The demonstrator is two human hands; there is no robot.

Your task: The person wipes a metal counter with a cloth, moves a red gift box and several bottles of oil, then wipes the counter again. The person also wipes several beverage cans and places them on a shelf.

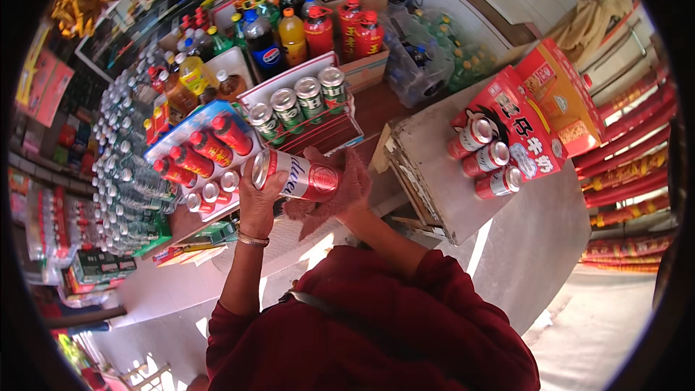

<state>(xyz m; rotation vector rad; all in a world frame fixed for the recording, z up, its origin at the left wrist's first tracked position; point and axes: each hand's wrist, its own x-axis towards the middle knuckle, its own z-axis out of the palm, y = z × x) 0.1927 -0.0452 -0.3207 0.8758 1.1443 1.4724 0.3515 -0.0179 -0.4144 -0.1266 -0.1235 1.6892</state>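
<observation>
My left hand (pixel 257 202) grips the top end of a red and white Budweiser beer can (pixel 297 175), which is tilted on its side in the air. A pink cloth (pixel 354 184) wraps the can's bottom end. My right hand (pixel 353 210) holds this cloth against the can, and its fingers are mostly hidden behind the fabric. Just beyond the can, several green Heineken cans (pixel 304 99) stand in a row in a display tray (pixel 326 141). Left of my left hand, small red bottles (pixel 210 147) and shorter red cans (pixel 210 192) line a second tray.
To the right, three red and white cans (pixel 486 161) stand on a worn table (pixel 429 136) beside red cartons (pixel 516 119). Large drink bottles (pixel 263 43) crowd the counter behind the trays. Clear water bottles (pixel 130 174) are massed at left, and plastic-wrapped bottles (pixel 418 57) lie at back right.
</observation>
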